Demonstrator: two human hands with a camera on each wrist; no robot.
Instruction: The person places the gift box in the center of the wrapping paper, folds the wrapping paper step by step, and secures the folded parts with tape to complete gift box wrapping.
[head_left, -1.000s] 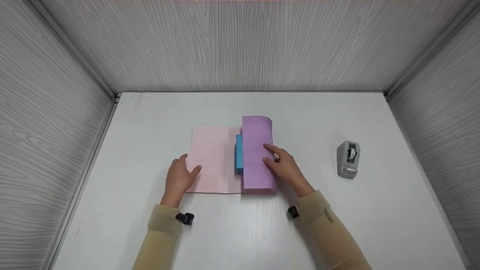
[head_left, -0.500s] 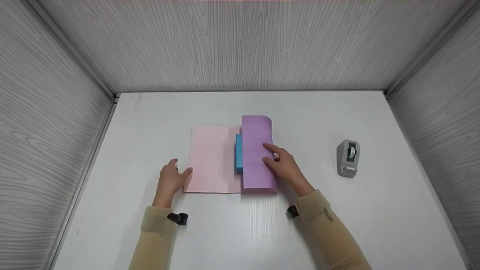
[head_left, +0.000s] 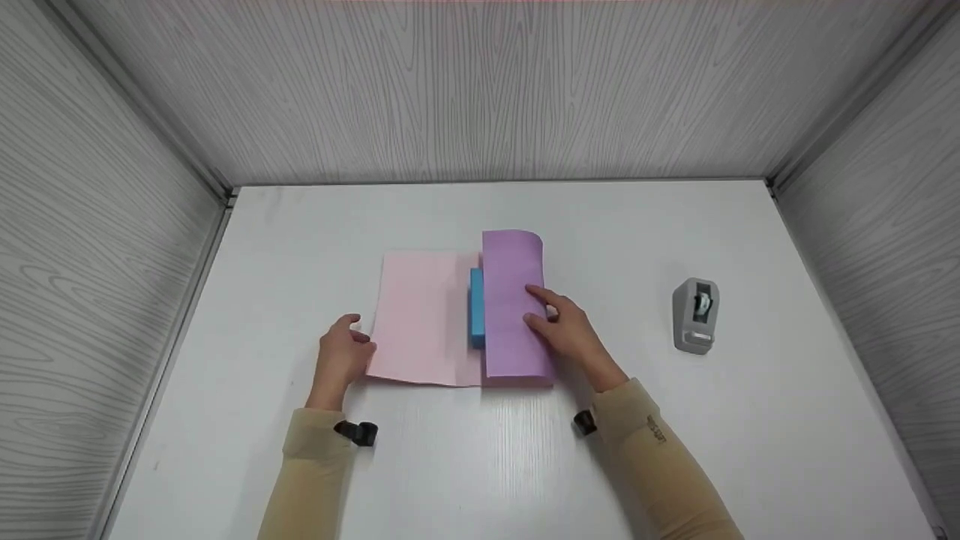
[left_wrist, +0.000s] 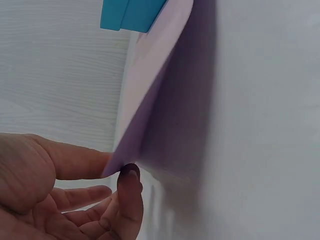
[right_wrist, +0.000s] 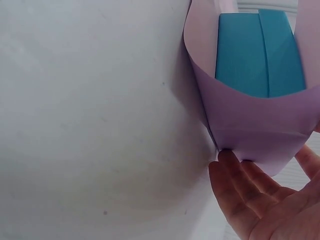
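A sheet of paper (head_left: 420, 319), pale pink on its upper face and purple on the other, lies under a blue box (head_left: 477, 307). Its right part is folded over the box, purple side up, hiding most of it. My left hand (head_left: 341, 360) pinches the near left corner between thumb and finger, and the left wrist view has that edge lifted off the table. With thumb and index finger on top of the purple flap (head_left: 514, 300), my right hand (head_left: 574, 334) holds it over the box. Other fingertips (right_wrist: 227, 157) press the flap's side in the right wrist view.
A grey tape dispenser (head_left: 695, 316) with a roll in it stands to the right on the white table (head_left: 615, 225). Wood-patterned panels (head_left: 480, 90) enclose the table at the back and both sides.
My left hand shifted left from over the paper to its near left corner, then pinched and raised it slightly. The right hand and purple flap have stayed in place.
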